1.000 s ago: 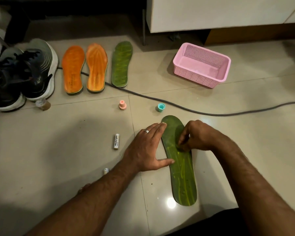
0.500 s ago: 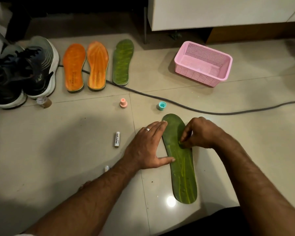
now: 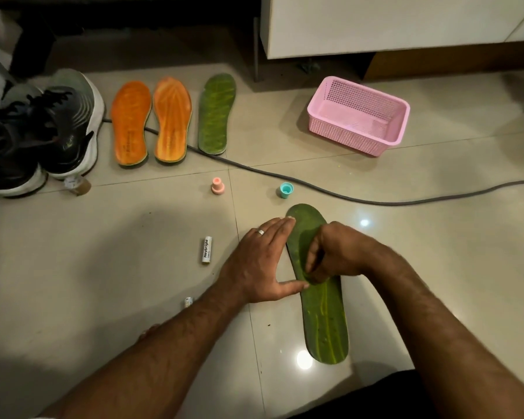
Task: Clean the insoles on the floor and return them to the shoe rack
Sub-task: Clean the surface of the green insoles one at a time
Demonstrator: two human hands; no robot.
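A green insole (image 3: pixel 322 322) lies lengthwise on the tiled floor in front of me. My left hand (image 3: pixel 262 264) rests flat, fingers together and thumb spread, against the insole's left edge. My right hand (image 3: pixel 333 252) presses bunched fingertips onto the insole's middle; whether they hold anything is hidden. Farther back lie two orange insoles (image 3: pixel 130 125) (image 3: pixel 172 119) and a second green insole (image 3: pixel 216 113), side by side.
Dark sneakers (image 3: pixel 43 131) stand at the left. A pink basket (image 3: pixel 359 114) sits at the back right. A grey cable (image 3: pixel 330 193) crosses the floor. A pink cap (image 3: pixel 217 186), a teal cap (image 3: pixel 286 190) and a white tube (image 3: pixel 206 250) lie nearby.
My right hand's fingertips have slid a little down the insole toward me. The left hand stays put against the insole's edge.
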